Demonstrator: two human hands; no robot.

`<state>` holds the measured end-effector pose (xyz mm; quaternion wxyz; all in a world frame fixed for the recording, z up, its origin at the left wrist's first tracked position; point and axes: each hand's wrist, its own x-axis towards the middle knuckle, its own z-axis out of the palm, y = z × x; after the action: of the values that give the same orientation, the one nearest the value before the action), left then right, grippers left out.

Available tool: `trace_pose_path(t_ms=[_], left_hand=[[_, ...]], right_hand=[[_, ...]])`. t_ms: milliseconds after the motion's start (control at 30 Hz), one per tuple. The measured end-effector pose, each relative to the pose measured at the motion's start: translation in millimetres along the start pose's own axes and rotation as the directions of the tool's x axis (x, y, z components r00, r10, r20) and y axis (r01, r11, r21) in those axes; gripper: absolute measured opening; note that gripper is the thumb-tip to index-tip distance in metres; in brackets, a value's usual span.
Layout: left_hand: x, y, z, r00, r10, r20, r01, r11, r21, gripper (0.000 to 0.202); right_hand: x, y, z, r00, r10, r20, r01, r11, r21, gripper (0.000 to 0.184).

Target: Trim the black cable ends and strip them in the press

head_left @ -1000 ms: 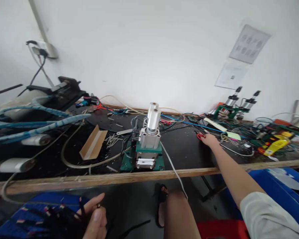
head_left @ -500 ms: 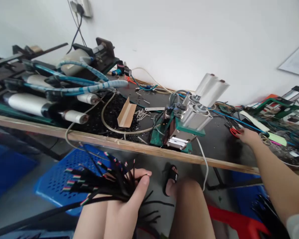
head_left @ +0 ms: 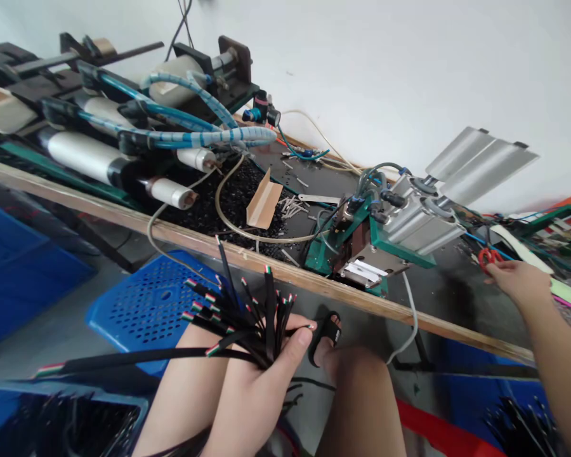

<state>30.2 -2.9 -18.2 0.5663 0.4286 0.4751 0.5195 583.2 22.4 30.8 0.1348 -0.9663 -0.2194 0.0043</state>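
Note:
My left hand [head_left: 266, 374] rests over my lap, closed around a bundle of black cables [head_left: 240, 314] whose stripped ends show red, white and green cores fanning up and left. My right hand [head_left: 518, 279] reaches far right onto the black bench top, fingers curled at a pair of red-handled scissors [head_left: 489, 256]; I cannot see whether it has lifted them. Between the hands a green-based pneumatic press [head_left: 385, 235] with silver cylinders stands near the bench's wooden front edge [head_left: 247, 260].
Large rollers and blue-striped hoses [head_left: 171, 136] fill the bench's left. A cardboard angle [head_left: 264, 203], cut wire bits and a beige tube lie mid-bench. Blue perforated crate [head_left: 147, 304] sits below; another bin of black cables [head_left: 61, 425] at bottom left. My knees and sandalled foot [head_left: 326, 333] are beneath.
The camera has swung left and down. My left hand has come up with the cable bundle now fanned out in full view. My right hand stays at the red scissors.

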Motion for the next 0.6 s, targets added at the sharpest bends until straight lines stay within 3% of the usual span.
trace_pose_path(t_ms=[133,233,267,300,367,400,467,533,600], left_hand=[[0.1,-5.0,-2.5,0.996,-0.005,0.091,0.008,0.999,-0.033,0.010],[2.5,-4.4,-6.1,0.984,0.032,0.175,-0.032,0.999,-0.001,0.012],[3.2,-3.4,-7.3,0.981,0.042,0.190,-0.044,0.999,0.004,0.014],[3.7,-2.3,-8.6,0.978,0.044,0.205,-0.047,0.999,0.010,0.016],[3.7,-0.2,-12.0,0.973,0.042,0.227,-0.045,0.999,0.008,0.018],[3.3,0.6,-14.3,0.969,0.034,0.246,-0.037,0.999,0.008,0.018],[1.5,1.4,-19.4,0.959,0.015,0.282,-0.021,1.000,0.018,0.019],[-0.5,1.5,-24.3,0.957,0.011,0.291,-0.026,0.998,0.049,0.019],[-1.9,1.6,-27.4,0.958,0.019,0.285,-0.040,0.997,0.068,0.020]], right_hand=[[-69.8,22.2,-1.9,0.990,-0.107,-0.095,0.135,0.917,0.375,0.036],[-164.3,44.6,19.0,0.961,-0.193,-0.197,0.271,0.794,0.544,0.046],[-202.8,48.7,31.5,0.950,-0.221,-0.219,0.311,0.716,0.626,0.047],[-242.6,50.2,45.9,0.954,-0.226,-0.196,0.298,0.667,0.683,0.046],[-319.5,44.6,76.0,0.941,-0.339,-0.015,0.214,0.559,0.801,0.048],[-353.1,37.9,89.0,0.908,-0.414,0.070,0.181,0.535,0.825,0.055],[-403.8,19.7,106.0,0.791,-0.587,0.170,0.193,0.504,0.842,0.058],[-429.2,0.1,109.8,0.672,-0.715,0.195,0.240,0.458,0.856,0.061],[-433.9,-15.0,104.9,0.591,-0.784,0.190,0.275,0.417,0.866,0.063]])
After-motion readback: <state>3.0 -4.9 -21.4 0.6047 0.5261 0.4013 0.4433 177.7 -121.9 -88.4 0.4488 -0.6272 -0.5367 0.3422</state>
